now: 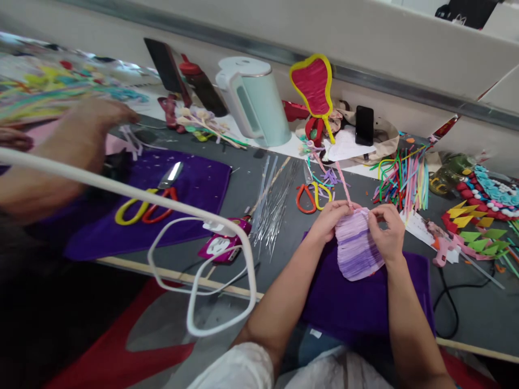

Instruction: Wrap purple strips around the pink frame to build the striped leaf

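Observation:
A pink and purple striped craft piece, which looks made of pipe cleaners laid in rows, is held over a folded purple cloth. My left hand pinches its upper left edge, beside the base of a pink pipe cleaner that sticks up. At the upper right edge, my right hand is closed in a pinch on the same piece. The fingertips hide exactly what each one grips. Scissors with red and yellow handles lie just beyond my left hand.
Thin wires and a purple glue gun or power strip-like item lie leftward. A white cable loops in front. Behind stand a kettle and a red-yellow craft shape. Pipe cleaners lie right. Another person's arm reaches across at left.

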`<control>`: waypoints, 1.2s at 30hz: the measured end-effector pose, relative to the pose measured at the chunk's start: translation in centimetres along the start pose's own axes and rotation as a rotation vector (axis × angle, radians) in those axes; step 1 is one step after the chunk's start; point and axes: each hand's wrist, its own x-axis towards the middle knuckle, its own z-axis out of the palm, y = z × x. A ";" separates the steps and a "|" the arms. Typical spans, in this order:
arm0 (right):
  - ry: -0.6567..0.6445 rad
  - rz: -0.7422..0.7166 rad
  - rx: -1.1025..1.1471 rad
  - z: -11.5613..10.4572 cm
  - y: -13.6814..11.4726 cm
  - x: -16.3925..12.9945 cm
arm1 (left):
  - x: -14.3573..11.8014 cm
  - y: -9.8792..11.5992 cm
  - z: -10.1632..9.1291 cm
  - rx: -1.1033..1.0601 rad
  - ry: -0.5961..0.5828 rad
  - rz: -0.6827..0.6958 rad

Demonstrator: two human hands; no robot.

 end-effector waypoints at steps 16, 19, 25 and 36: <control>-0.046 0.420 0.279 -1.3 1.5 0.6 | -0.2 0.1 0.0 0.040 -0.053 0.042; -0.205 0.729 0.547 -1.6 2.4 0.5 | -0.3 -0.1 0.1 0.049 -0.100 0.060; -0.422 0.940 0.873 -1.3 2.3 0.2 | -0.3 -0.3 0.1 0.094 -0.104 0.122; -0.412 0.971 0.957 -0.3 2.2 0.0 | -0.6 -0.2 0.0 0.131 -0.144 0.116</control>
